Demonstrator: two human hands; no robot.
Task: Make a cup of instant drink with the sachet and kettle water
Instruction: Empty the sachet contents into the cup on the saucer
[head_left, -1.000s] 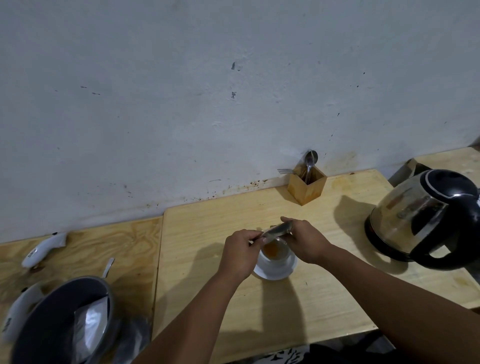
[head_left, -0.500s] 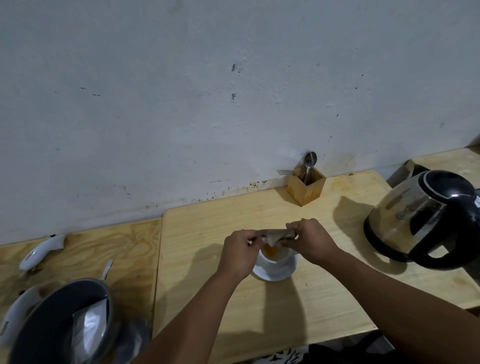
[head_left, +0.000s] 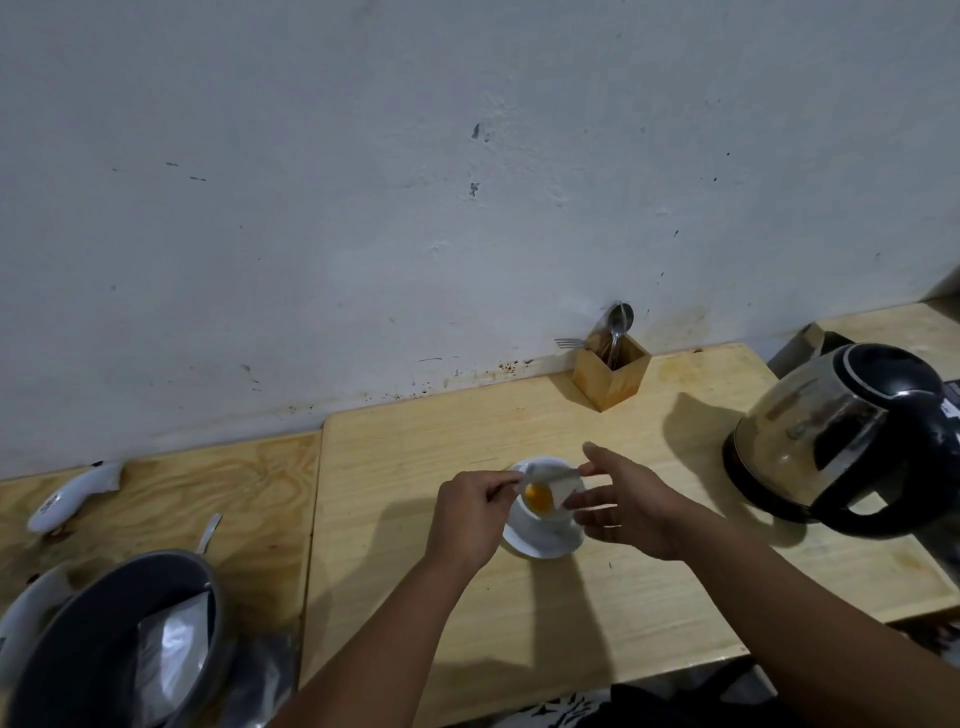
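Note:
A white cup (head_left: 540, 522) stands on a white saucer (head_left: 540, 546) in the middle of the wooden table (head_left: 571, 613), with orange powder (head_left: 537, 498) inside. My left hand (head_left: 470, 517) pinches one end of the flat sachet (head_left: 553, 474), which lies level over the cup. My right hand (head_left: 631, 501) is just right of the cup with its fingers spread, a fingertip near the sachet's other end. The steel and black kettle (head_left: 841, 441) sits on the table at the right.
A wooden holder (head_left: 613, 376) with a spoon and a fork stands against the wall behind the cup. At the lower left is a dark bowl (head_left: 98, 654) holding a silver packet (head_left: 169, 660). A white object (head_left: 72, 493) lies on the left board.
My right hand has let go of the sachet and opened, drawing slightly to the right. The left hand still holds the sachet over the cup.

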